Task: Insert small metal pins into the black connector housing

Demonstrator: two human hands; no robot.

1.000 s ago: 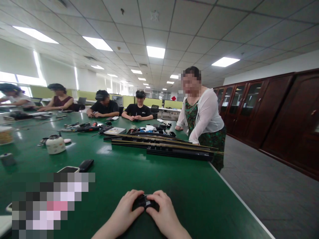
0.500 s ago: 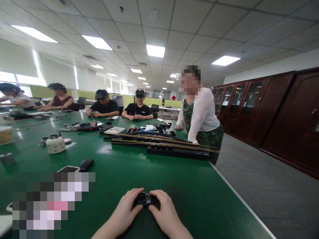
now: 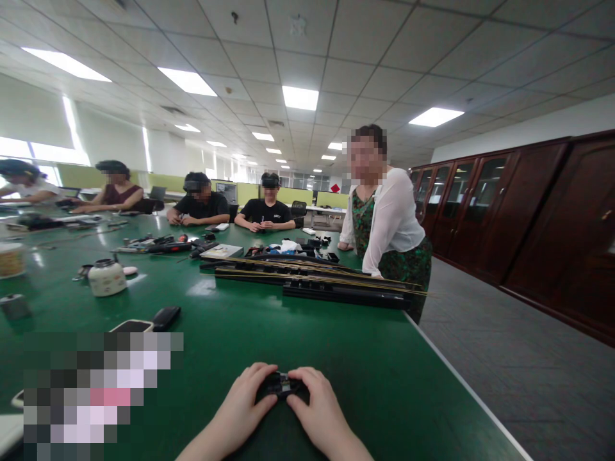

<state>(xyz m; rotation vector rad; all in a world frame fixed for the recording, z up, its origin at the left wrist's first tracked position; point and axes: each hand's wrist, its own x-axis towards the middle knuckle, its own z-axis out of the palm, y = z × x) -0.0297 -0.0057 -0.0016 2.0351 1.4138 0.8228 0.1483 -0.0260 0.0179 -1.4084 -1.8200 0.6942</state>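
Between my two hands is a small black part point(image 3: 282, 384) with a greyish, shiny middle; its exact kind is too small to make out. My left hand point(image 3: 247, 394) curls round its left end, thumb in front and fingers behind. My right hand point(image 3: 314, 397) grips the opposite end the same way. Both thumbs lie close together at the near side of the part. Hands and part are low over the green tabletop point(image 3: 375, 371), near its front edge. The fingers hide both ends of the part.
Long black bars with thin yellowish strips point(image 3: 327, 278) lie across the table ahead. A patterned jar point(image 3: 106, 277), a metal cylinder point(image 3: 14, 307) and a black object point(image 3: 166, 318) stand or lie to the left. A person point(image 3: 387, 218) leans at the right; several others sit across the table.
My hands and the black part stay almost in the same place. The part's shiny middle looks slightly tilted compared with before.
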